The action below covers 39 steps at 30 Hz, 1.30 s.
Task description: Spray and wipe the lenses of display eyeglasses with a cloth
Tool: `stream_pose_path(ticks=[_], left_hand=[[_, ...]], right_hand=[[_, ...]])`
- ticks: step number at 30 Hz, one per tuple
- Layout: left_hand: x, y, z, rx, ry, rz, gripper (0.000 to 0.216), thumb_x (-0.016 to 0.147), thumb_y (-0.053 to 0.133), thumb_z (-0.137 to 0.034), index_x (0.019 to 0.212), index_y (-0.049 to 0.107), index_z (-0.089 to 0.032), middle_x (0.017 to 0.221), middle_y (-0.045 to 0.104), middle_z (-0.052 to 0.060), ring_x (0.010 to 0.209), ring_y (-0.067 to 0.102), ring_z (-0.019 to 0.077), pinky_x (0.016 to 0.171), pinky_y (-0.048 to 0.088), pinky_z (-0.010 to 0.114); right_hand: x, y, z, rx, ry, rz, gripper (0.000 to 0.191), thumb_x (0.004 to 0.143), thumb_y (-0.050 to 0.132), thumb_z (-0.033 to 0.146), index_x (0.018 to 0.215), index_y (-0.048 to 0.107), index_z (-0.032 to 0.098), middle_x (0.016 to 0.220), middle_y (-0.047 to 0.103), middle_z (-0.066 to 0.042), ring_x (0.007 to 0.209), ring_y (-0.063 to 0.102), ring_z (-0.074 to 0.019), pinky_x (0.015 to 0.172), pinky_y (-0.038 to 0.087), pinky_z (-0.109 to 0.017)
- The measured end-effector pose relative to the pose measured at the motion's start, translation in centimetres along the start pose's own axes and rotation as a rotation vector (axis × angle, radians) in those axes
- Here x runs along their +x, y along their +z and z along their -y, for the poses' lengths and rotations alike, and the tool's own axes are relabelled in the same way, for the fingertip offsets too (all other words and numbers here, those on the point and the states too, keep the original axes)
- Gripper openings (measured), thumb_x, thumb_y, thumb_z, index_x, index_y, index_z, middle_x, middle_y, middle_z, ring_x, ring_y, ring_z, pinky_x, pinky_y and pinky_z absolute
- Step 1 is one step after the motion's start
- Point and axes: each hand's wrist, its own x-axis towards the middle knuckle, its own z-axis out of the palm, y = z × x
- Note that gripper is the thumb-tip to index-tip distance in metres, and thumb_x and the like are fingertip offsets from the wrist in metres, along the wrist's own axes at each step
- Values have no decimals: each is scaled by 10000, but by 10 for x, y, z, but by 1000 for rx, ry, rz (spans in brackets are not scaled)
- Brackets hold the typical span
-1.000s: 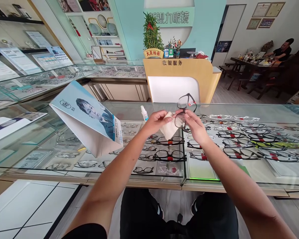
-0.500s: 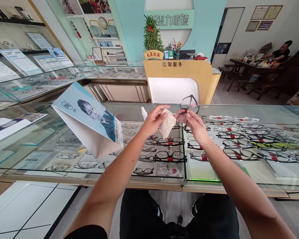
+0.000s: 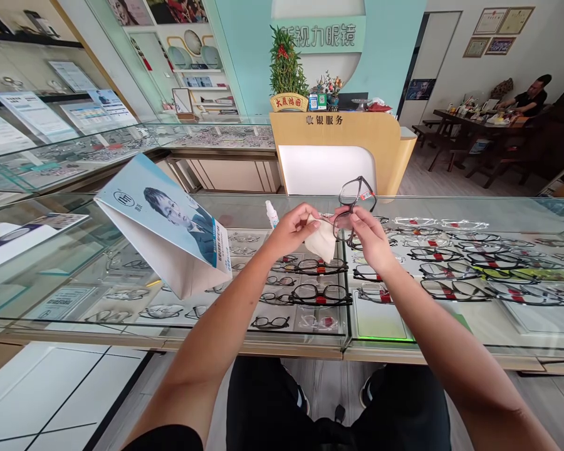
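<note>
Above the glass display counter, my right hand pinches a pair of dark-framed glasses by the lower lens, with a red tag on the frame. My left hand is closed on a cream cleaning cloth and presses it against that lens. The two hands almost touch. A small white spray bottle stands on the glass just left of my left hand.
A folded blue-and-white brochure stand sits on the counter at the left. Several rows of glasses lie under the glass. A wooden cashier desk stands behind. A person sits at a far table on the right.
The cloth has dropped from a raised flap to bunch beneath the lens, and my left hand has shifted slightly right towards the glasses. The glasses stay at about the same height.
</note>
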Motion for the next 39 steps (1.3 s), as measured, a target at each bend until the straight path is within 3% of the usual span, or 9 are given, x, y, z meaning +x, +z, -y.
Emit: stream_pose_path(ticks=[5, 15, 25, 35, 39], left_hand=[[0, -1, -1, 19, -53, 36, 471, 1038, 748, -690, 1063, 634, -233, 863, 679, 11, 755, 593, 170, 688, 429, 285], [0, -4, -1, 71, 0, 2, 468, 1064, 702, -689, 1003, 613, -233, 844, 564, -8, 736, 484, 159, 669, 386, 291], [0, -7, 0, 16, -12, 1, 496, 1038, 744, -704, 971, 603, -233, 781, 569, -26, 684, 473, 141, 650, 368, 286], [0, -4, -1, 28, -43, -69, 515, 1026, 742, -731, 971, 616, -235, 727, 591, -28, 624, 459, 137, 608, 355, 289], [2, -4, 3, 7, -48, -105, 567, 996, 748, -785, 958, 607, -237, 714, 587, -29, 620, 465, 138, 616, 367, 292]], right_hand=[[-1, 0, 2, -21, -23, 7, 516, 1014, 737, 790, 1133, 829, 296, 1154, 866, -54, 1105, 784, -305, 1135, 576, -493], [-1, -2, 5, -75, -46, 15, 526, 1032, 700, 800, 1066, 811, 287, 1106, 836, -58, 1095, 760, -293, 1121, 554, -462], [-2, -5, 6, -100, -31, 24, 522, 1044, 680, 797, 1127, 802, 296, 1149, 846, -59, 1160, 774, -314, 1175, 555, -480], [-6, -5, 15, -73, -97, 139, 427, 1123, 617, 694, 1168, 831, 327, 1312, 835, -56, 1311, 743, -338, 1261, 504, -505], [-6, -4, 19, -107, -109, 140, 492, 1105, 610, 746, 1174, 835, 313, 1300, 841, -65, 1303, 746, -345, 1246, 502, -508]])
